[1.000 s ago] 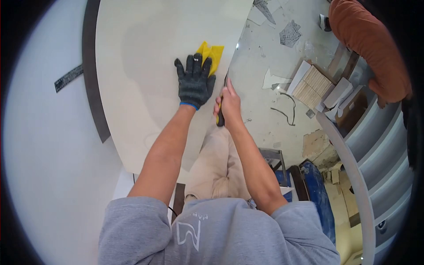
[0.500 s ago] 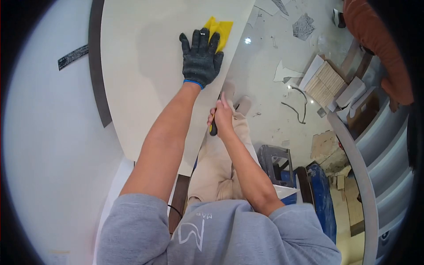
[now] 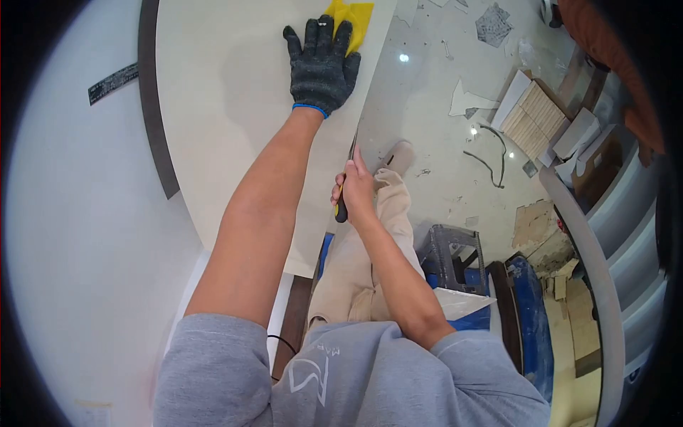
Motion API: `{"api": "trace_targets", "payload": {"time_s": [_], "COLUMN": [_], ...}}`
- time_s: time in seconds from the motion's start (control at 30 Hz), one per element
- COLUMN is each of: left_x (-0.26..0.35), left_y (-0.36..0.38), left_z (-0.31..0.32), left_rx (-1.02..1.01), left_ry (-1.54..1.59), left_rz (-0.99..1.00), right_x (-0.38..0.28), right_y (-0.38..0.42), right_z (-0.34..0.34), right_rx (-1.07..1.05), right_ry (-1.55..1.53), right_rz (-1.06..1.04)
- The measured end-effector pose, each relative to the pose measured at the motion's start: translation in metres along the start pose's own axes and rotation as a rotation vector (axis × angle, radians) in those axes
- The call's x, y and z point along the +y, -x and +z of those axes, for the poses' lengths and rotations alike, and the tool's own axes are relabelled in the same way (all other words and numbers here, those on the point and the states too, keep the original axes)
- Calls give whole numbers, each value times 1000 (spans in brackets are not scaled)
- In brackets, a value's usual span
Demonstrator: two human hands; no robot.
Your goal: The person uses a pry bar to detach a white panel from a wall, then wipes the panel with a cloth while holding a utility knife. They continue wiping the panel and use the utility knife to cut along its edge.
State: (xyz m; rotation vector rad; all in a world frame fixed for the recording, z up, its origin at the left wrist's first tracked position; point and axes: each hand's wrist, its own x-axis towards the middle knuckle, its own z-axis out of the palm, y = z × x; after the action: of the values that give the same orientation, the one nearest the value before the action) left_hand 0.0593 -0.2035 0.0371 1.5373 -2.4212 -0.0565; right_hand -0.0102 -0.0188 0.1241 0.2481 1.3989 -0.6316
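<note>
My left hand (image 3: 321, 70), in a dark knitted glove with a blue cuff, lies flat and open with fingers spread on a pale board (image 3: 206, 92). Under its fingertips is a crumpled yellow sheet (image 3: 361, 21), near the board's right edge. My bare right hand (image 3: 357, 188) is closed round the black-and-yellow handle of a file (image 3: 341, 210). The file's thin dark blade points away from me along the board's right edge, close beside it.
Scraps and a bent dark strip (image 3: 501, 164) lie on the shiny floor. A grey stool (image 3: 455, 242) stands at my right. Farther right are an open carton (image 3: 537, 117) and a curved panel (image 3: 590, 263). A person in orange-brown clothing (image 3: 612, 57) is at upper right.
The view has shifted slightly, the board and gloved hand now sitting higher in it. More of the file's blade shows above my right hand. One of my shoes has gone out of sight.
</note>
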Motion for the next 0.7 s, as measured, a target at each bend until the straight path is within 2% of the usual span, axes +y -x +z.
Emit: {"api": "trace_targets", "payload": {"time_s": [0.1,0.2,0.3,0.4,0.5,0.63,0.7], "left_x": [5,24,31,23,19,11,22], "left_y": [-5,-26,-33,-17,-10,49,114], "left_z": [-15,-45,-57,-36,-25,-2,-32], "left_rx": [-27,-360,-437,-276,-194,112,-65], "left_ry": [-38,-176,-160,-210,-145,-101,-116], "left_rz": [-21,-107,-143,-95,-78,-33,-26], "right_x": [3,32,26,49,61,77,98], "right_y": [50,15,15,51,1,55,53], "right_z": [8,2,-7,3,-15,-15,-14], "right_rx": [-27,30,-42,-47,-22,-77,-38], "right_ry": [-10,87,74,79,12,43,127], "right_rz": [-130,-87,-69,-277,-46,-223,-278]}}
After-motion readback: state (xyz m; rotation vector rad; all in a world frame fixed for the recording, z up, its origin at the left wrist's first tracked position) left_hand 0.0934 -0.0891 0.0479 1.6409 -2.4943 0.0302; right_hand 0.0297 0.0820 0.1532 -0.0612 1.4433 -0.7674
